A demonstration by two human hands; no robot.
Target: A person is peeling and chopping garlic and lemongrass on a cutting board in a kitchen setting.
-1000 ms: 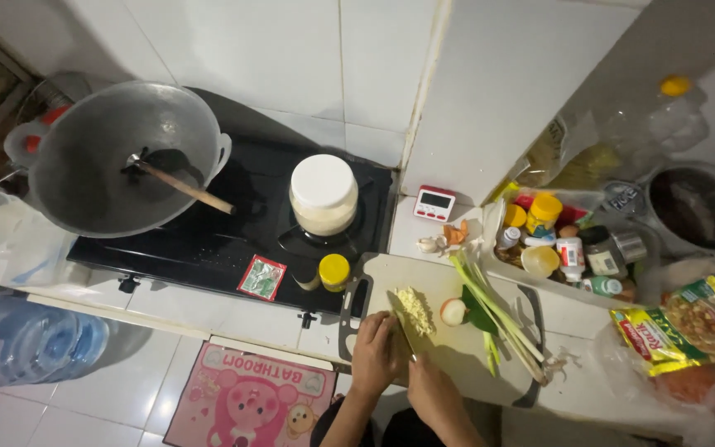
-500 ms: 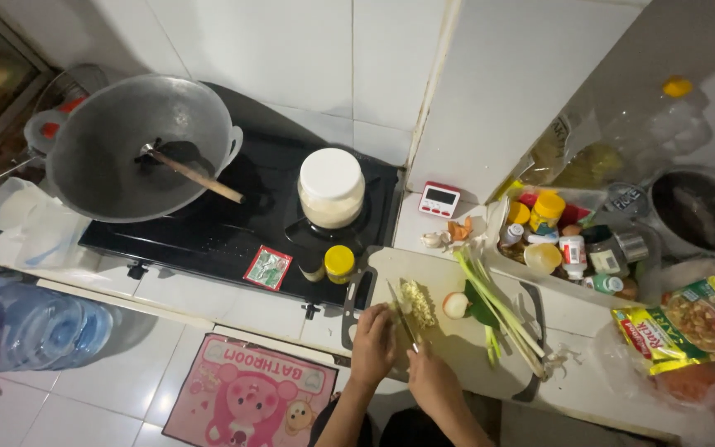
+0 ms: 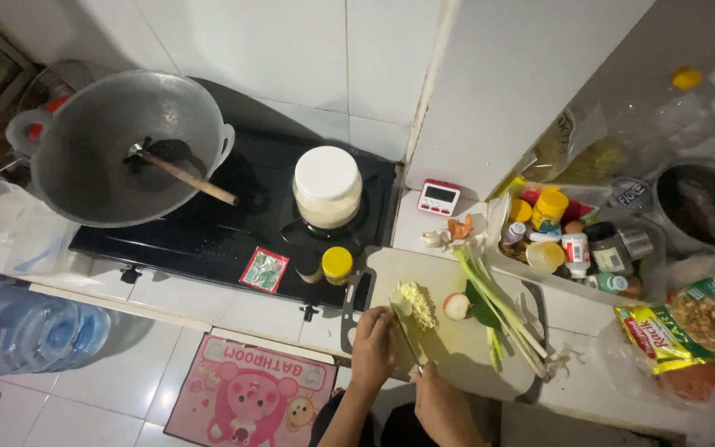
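chopped pale pile (image 3: 417,303) on cutting board (image 3: 448,348), lower centre, just above both hands | left hand (image 3: 373,349) curled, fingertips by pile | right hand (image 3: 439,401) closed round knife (image 3: 405,338), blade beside pile | wok (image 3: 122,145) upper left holds wooden ladle (image 3: 182,172) | tray (image 3: 498,248) right, full of jars

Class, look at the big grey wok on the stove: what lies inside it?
Inside the wok rests a wooden-handled spatula, blade down. No food shows; the spot beneath the blade is covered.
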